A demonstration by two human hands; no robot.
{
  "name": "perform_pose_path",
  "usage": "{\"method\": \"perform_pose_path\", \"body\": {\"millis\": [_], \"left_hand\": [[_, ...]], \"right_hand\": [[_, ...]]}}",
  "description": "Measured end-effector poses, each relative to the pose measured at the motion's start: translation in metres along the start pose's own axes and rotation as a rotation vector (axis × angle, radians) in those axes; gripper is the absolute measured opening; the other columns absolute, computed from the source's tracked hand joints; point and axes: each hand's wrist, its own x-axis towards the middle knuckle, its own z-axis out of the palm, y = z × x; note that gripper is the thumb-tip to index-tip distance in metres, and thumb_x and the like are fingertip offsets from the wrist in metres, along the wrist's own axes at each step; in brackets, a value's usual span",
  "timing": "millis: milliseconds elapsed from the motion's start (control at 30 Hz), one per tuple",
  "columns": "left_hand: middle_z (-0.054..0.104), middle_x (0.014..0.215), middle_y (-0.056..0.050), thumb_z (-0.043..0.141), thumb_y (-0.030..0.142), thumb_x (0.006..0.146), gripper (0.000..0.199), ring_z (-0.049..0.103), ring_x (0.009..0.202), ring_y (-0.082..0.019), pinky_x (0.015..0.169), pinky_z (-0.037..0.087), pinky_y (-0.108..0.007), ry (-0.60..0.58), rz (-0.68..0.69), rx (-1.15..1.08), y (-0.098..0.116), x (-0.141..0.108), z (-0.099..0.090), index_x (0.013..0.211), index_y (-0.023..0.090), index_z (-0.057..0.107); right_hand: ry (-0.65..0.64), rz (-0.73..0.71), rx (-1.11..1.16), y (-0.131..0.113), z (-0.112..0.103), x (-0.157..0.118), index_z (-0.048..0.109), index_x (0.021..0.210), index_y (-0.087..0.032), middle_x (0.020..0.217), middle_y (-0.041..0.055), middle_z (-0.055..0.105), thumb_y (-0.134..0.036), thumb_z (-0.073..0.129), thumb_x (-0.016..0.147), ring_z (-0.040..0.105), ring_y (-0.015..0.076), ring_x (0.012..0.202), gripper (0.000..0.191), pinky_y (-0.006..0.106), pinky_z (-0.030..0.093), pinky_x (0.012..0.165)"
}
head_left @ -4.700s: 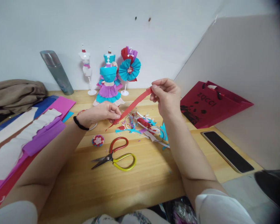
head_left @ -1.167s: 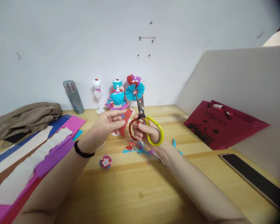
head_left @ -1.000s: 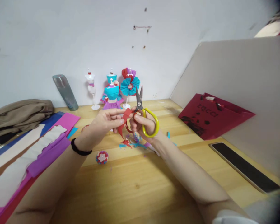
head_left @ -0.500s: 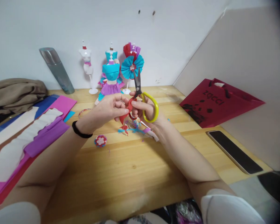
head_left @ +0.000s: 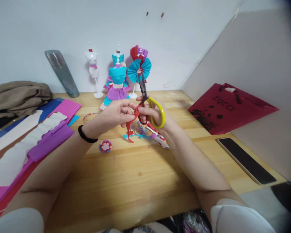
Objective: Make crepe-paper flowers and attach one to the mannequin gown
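My left hand (head_left: 120, 113) is closed, pinching a red crepe-paper strip (head_left: 129, 129) whose loose end hangs toward the table. Against the same strip press the thumb and fingers of my right hand (head_left: 151, 113). That hand also holds a pair of scissors (head_left: 157, 111) with yellow handles, the dark blades pointing up and nearly closed. Beneath my hands are paper scraps (head_left: 139, 127) in several colours, including a blue strip (head_left: 138, 136). A round flower badge (head_left: 105, 146) in red, white and purple lies nearer to me.
Small mannequins (head_left: 117, 76), some in paper dresses, stand by the wall, with a bare one (head_left: 92, 64) beside a grey bottle (head_left: 63, 74). Paper sheets (head_left: 50, 139) and a brown cloth (head_left: 16, 98) are on the left. On the right are a red bag (head_left: 228, 110) and a phone (head_left: 246, 160).
The scissor blades have come closer together. The red strip now hangs straighter and longer below my fingers. The whole view has shifted slightly.
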Motion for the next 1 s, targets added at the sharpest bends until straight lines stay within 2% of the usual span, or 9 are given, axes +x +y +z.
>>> {"method": "perform_pose_path", "body": {"millis": [367,533,733,833,1000], "left_hand": [[0.062,0.063,0.004,0.069,0.016,0.072,0.031,0.056,0.053,-0.007,0.051,0.042,-0.018,0.03,-0.019,0.045,0.0,0.001,-0.004,0.103,0.013,0.063],[0.063,0.065,0.003,0.071,0.022,0.074,0.04,0.056,0.052,-0.008,0.05,0.043,-0.019,0.044,-0.059,0.034,-0.003,0.002,-0.006,0.112,0.013,0.063],[0.062,0.066,0.002,0.071,0.025,0.074,0.045,0.054,0.051,-0.008,0.047,0.041,-0.018,0.05,-0.082,-0.025,-0.005,0.004,-0.005,0.116,0.011,0.064],[0.062,0.066,0.002,0.071,0.027,0.076,0.038,0.052,0.05,-0.007,0.047,0.04,-0.017,0.026,-0.084,-0.035,-0.005,0.004,-0.005,0.11,0.012,0.066],[0.061,0.063,0.001,0.074,0.031,0.073,0.02,0.052,0.049,-0.006,0.048,0.039,-0.017,-0.04,-0.077,0.005,-0.009,0.005,-0.006,0.078,0.012,0.067]], "right_hand": [[-0.033,0.019,-0.019,-0.001,-0.005,0.001,0.052,0.103,-0.02,0.046,-0.012,0.051,-0.032,0.081,0.061,0.043,0.0089,0.035,0.053,0.021,0.035,0.036],[-0.015,-0.023,0.012,0.0,-0.005,0.003,0.053,0.104,-0.02,0.047,-0.0122,0.049,-0.034,0.081,0.062,0.043,0.0088,0.036,0.052,0.021,0.033,0.036],[0.029,-0.122,0.009,0.001,-0.003,0.002,0.055,0.103,-0.02,0.057,-0.0107,0.051,-0.03,0.078,0.063,0.042,0.007,0.038,0.048,0.023,0.031,0.038],[0.053,-0.177,-0.019,-0.001,-0.002,0.0,0.056,0.1,-0.021,0.057,-0.0107,0.05,-0.028,0.078,0.065,0.041,0.0067,0.038,0.042,0.024,0.03,0.039],[0.08,-0.212,-0.052,-0.004,-0.004,0.0,0.055,0.097,-0.023,0.055,-0.0108,0.049,-0.032,0.081,0.065,0.04,0.0069,0.039,0.041,0.024,0.03,0.04]]}}
